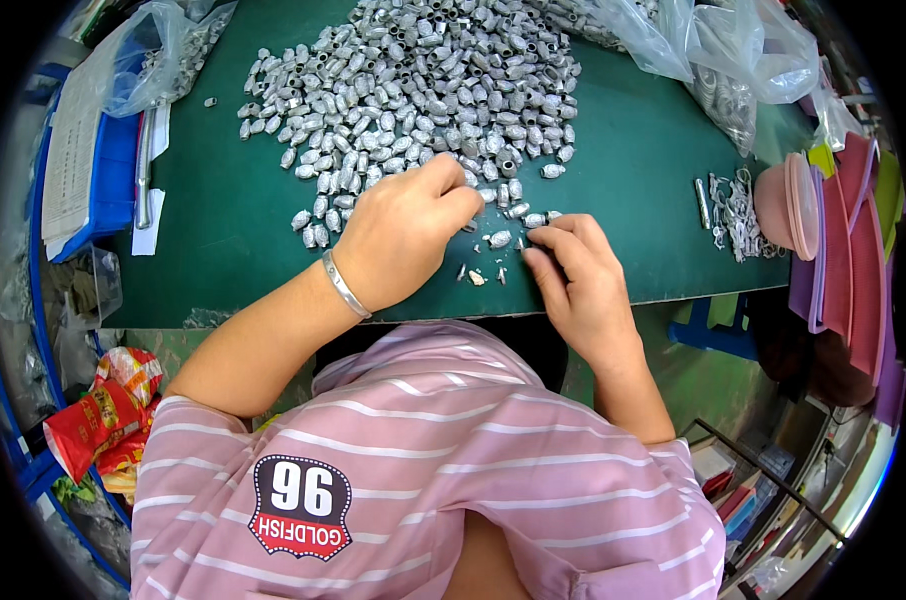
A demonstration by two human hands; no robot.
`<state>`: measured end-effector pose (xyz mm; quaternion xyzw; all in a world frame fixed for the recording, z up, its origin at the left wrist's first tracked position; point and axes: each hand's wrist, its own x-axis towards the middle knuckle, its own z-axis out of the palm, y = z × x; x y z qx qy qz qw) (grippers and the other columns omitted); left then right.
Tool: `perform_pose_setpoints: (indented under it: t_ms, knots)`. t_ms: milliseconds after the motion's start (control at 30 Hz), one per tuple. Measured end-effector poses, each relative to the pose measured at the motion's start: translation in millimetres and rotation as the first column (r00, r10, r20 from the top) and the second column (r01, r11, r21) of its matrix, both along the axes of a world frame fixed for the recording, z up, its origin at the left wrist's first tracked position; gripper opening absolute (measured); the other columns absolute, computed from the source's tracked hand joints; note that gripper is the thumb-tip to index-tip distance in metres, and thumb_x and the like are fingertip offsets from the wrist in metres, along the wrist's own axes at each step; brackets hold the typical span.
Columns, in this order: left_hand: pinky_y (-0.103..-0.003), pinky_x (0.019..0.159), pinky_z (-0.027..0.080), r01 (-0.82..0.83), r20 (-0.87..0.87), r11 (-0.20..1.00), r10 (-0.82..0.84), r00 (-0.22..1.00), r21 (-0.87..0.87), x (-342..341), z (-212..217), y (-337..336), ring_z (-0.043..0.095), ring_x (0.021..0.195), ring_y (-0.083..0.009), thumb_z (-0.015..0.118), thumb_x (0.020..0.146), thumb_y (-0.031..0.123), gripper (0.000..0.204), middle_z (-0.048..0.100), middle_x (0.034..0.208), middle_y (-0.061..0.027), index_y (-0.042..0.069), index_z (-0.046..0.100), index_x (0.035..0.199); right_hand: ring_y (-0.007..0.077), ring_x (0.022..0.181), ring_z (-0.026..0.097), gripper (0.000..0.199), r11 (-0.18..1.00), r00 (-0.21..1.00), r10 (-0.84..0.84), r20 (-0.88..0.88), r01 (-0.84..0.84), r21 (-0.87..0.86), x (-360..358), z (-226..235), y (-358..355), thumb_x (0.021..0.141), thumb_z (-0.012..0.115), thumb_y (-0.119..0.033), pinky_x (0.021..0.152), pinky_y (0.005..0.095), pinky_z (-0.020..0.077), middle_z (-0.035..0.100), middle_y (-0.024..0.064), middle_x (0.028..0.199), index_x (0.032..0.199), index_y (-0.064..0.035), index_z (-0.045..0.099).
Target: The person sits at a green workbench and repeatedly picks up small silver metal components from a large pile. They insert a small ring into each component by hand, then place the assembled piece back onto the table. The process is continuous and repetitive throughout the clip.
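A large heap of silver barrel-shaped metal beads (423, 90) covers the far middle of the green table. My left hand (408, 230), with a metal bangle (345, 285) on its wrist, is closed at the near edge of the heap. A grey bit shows under its fingertips, too covered to name. To its right, my right hand (585, 285) has thumb and index finger drawn together near the table's front edge; what they hold, if anything, is too small to make out. Between the hands lie a loose bead (499, 240) and several small crumbs, one a pale chip (477, 278).
Clear plastic bags of metal parts (728, 60) sit at the back right. Small metal pieces (738, 215) lie near pink plastic containers (788, 205) on the right. Left stands a blue tray (113, 180) with papers. The table's front edge (673, 296) runs before me.
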<state>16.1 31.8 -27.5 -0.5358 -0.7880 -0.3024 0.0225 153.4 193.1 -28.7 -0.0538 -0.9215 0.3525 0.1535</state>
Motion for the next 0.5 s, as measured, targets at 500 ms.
perform_pose_setpoints:
  t_ms: [500]
  knots:
    - [-0.034, 0.065, 0.047, 0.073, 0.134, 0.996, -0.066, 0.989, -0.049, 18, -6, -14, 0.056, 0.076, -0.0279, 0.068, 0.068, 0.001, 0.026, 0.052, 0.088, -0.0113, 0.001, 0.057, 0.091, 0.0308, 0.080, 0.054, 0.020, 0.997, 0.997, 0.070, 0.031, -0.071, 0.027, 7, 5, -6, 0.071, 0.064, 0.001, 0.069, 0.0375, 0.0454, 0.052, 0.0132, 0.086, 0.090, 0.0012, 0.058]
